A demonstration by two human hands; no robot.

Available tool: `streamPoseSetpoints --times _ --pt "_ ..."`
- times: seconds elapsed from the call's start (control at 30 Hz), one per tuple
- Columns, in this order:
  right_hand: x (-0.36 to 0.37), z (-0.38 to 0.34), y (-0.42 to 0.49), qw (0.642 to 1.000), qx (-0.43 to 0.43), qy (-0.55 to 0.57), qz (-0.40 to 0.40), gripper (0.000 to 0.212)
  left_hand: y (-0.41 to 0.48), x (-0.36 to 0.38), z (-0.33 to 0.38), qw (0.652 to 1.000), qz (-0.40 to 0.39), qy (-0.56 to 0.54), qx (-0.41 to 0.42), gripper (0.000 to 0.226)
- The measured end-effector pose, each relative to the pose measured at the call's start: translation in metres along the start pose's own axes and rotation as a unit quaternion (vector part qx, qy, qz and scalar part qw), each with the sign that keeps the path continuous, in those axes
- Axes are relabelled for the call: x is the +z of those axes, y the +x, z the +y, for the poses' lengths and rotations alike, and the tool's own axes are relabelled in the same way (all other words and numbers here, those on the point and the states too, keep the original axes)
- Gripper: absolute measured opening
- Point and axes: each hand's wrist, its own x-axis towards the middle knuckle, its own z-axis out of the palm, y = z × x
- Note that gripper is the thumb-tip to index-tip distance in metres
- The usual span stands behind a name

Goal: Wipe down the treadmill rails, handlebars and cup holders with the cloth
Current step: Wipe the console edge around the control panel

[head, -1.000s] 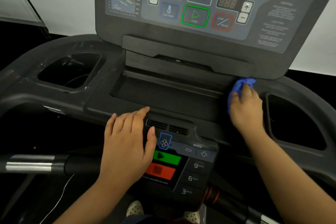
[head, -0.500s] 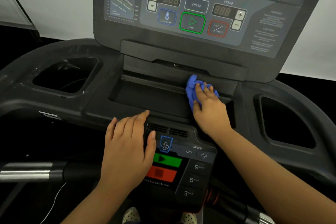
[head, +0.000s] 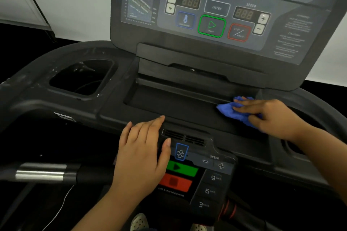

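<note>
A bunched blue cloth lies at the right end of the dark centre tray of the treadmill console. My right hand grips it, fingers laid over the top and pointing left, and presses it against the tray's back ledge. My left hand rests flat, fingers straight, on the left part of the lower control panel, beside the fan vent. The left cup holder shows pale smears on its rim. Much of the right cup holder is hidden by my right forearm.
The tilted display panel with start and stop buttons rises behind the tray. A handlebar with a silver sensor band runs at lower left, with a thin white cable below it. My shoes show at the bottom.
My right hand swept the cloth left to the middle of the tray ledge, then back to its right end. My left hand has stayed on the control panel.
</note>
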Motion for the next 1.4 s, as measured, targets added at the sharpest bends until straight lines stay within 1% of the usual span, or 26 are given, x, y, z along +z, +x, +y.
streamPoseSetpoints --times 0.1,0.2,0.33,0.43,0.6,0.73,0.83,0.97,1.07,1.2,1.4 --pt "0.002 0.002 -0.002 0.999 -0.039 0.013 -0.009 0.056 -0.001 0.000 -0.001 1.000 0.000 -0.006 -0.001 0.047" --pt "0.016 0.011 -0.003 0.995 -0.096 -0.031 -0.006 0.065 0.000 0.000 0.000 1.000 -0.001 -0.009 -0.003 0.047" --pt "0.016 0.015 0.016 0.980 -0.165 -0.107 -0.030 0.056 0.001 0.001 0.000 1.000 -0.003 -0.014 0.001 0.046" --pt "0.015 0.013 0.033 0.963 -0.194 -0.188 -0.028 0.054 0.000 0.001 0.000 1.000 -0.002 -0.017 0.001 0.046" --pt "0.018 0.006 0.058 0.945 -0.242 -0.220 -0.003 0.052 0.001 0.001 0.000 1.000 -0.002 -0.008 0.000 0.048" --pt "0.028 -0.018 0.089 0.932 -0.277 -0.228 0.039 0.049 0.001 0.001 0.002 1.000 0.002 -0.004 -0.002 0.048" --pt "0.030 -0.046 0.120 0.914 -0.324 -0.242 0.038 0.048 0.001 0.001 0.002 1.000 0.003 0.000 -0.003 0.048" --pt "0.043 -0.096 0.170 0.901 -0.352 -0.249 0.054 0.048 0.000 0.000 0.003 1.000 0.001 0.002 -0.008 0.049" --pt "0.052 -0.132 0.202 0.906 -0.352 -0.227 0.059 0.048 0.000 0.000 0.002 1.000 0.002 -0.002 -0.005 0.049" --pt "0.057 -0.163 0.227 0.928 -0.338 -0.149 0.052 0.053 0.001 -0.001 0.001 1.000 -0.003 -0.008 -0.007 0.049" --pt "0.061 -0.177 0.235 0.940 -0.321 -0.108 0.032 0.056 0.001 -0.003 0.000 1.000 0.001 -0.014 -0.003 0.047"
